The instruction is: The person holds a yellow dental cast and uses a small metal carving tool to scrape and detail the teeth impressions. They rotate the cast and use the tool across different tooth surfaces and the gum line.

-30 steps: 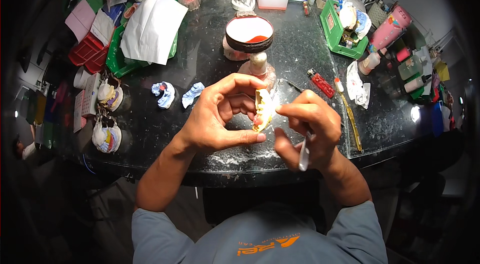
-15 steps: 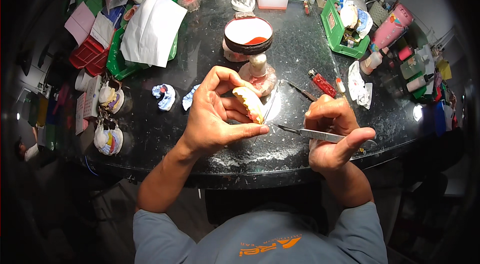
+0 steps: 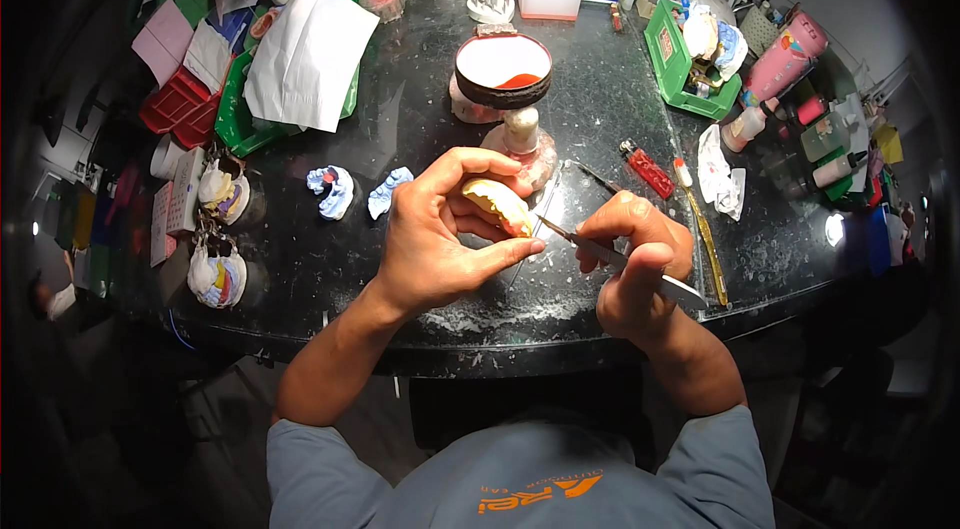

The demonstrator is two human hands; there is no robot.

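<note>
Above the near side of the black, scuffed counter (image 3: 415, 74), the person's left hand (image 3: 435, 239) is holding a pale-yellow, curved dental-model piece (image 3: 497, 206), its fingers closing around it, thumb below. One such piece is showing, with a scalloped edge and a pinkish patch near its lower end. The right hand (image 3: 645, 249) is gripping one slim, metal-handled scalpel (image 3: 603, 252) between its fingers; the tip is sitting just beside the piece's lower end, and I am not able to tell whether they are touching. Two light-blue, lumpy moulded pieces (image 3: 333, 195) are lying leftward, while one red lighter (image 3: 646, 170) and one yellow-handled brush (image 3: 708, 244) are resting rightward. The yellow piece's long axis is slanting from upper left to lower right, its lower end pointing toward the right hand, its outer curve facing up and right.
</note>
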